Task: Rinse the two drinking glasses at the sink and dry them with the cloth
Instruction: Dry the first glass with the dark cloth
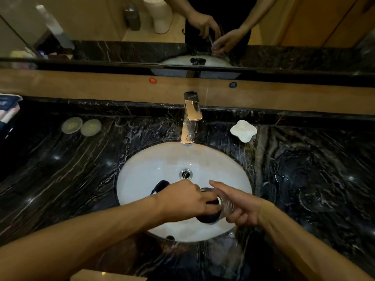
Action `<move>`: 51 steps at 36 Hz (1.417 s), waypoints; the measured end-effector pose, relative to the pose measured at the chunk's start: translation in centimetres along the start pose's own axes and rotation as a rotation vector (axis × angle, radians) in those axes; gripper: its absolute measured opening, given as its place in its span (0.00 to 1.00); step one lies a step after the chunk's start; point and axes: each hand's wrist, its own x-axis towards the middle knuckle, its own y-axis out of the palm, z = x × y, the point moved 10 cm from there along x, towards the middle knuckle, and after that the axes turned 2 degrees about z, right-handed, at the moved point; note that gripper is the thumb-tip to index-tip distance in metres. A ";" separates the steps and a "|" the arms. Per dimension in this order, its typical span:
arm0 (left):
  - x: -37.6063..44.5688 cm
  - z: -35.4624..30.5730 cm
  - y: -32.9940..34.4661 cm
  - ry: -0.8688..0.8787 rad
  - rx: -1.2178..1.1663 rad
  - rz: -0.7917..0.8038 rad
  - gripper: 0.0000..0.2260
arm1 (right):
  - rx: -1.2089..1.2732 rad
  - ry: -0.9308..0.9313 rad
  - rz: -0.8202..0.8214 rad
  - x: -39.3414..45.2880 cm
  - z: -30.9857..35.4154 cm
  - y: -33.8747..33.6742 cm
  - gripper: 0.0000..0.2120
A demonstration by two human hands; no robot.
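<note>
Over the white sink (142,171), our right hand (241,207) grips a ribbed glass (225,205) while our left hand (182,199) works a dark cloth (162,184) into it; wet glass could slip and crack against the basin.

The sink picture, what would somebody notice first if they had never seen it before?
First, the two hands over the white sink: the right hand holds a clear drinking glass on its side, and the left hand pushes a dark cloth into its mouth. Behind the sink, a shiny tap stands with no water running. A white soap dish sits on the black marble counter, right of the tap.
</note>
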 end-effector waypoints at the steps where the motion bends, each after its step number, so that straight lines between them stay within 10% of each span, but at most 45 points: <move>1: 0.0 0.5 0.1 -0.019 -0.055 -0.002 0.18 | -0.032 -0.011 0.005 -0.1 0.2 0.0 0.23; 12: -0.4 5.4 2.3 -0.659 -1.331 0.079 0.11 | -0.336 -0.617 -0.149 -2.5 5.6 -0.4 0.39; 16: -0.4 4.8 2.9 -0.651 -1.403 0.148 0.12 | -0.618 -0.647 -0.187 -3.2 6.5 0.0 0.55; 20: -1.0 4.2 2.8 -0.612 -1.414 0.233 0.18 | -0.605 -0.569 -0.077 -2.9 6.2 0.2 0.46; 28: -2.0 5.1 0.7 -0.504 -1.463 0.265 0.13 | -0.027 -0.465 0.523 -4.2 5.0 4.2 0.40; 32: -3.5 7.0 0.7 -0.578 -1.630 0.078 0.09 | 0.095 -0.458 0.402 -2.9 4.4 1.8 0.42; 40: -7.4 10.5 -0.3 -1.029 -1.536 -0.916 0.13 | 0.461 -0.671 -0.284 -2.4 4.7 -4.6 0.35; 51: -1.1 4.8 -0.9 -0.959 -0.818 -0.766 0.21 | 0.471 -0.799 -0.569 -3.5 6.0 -3.0 0.21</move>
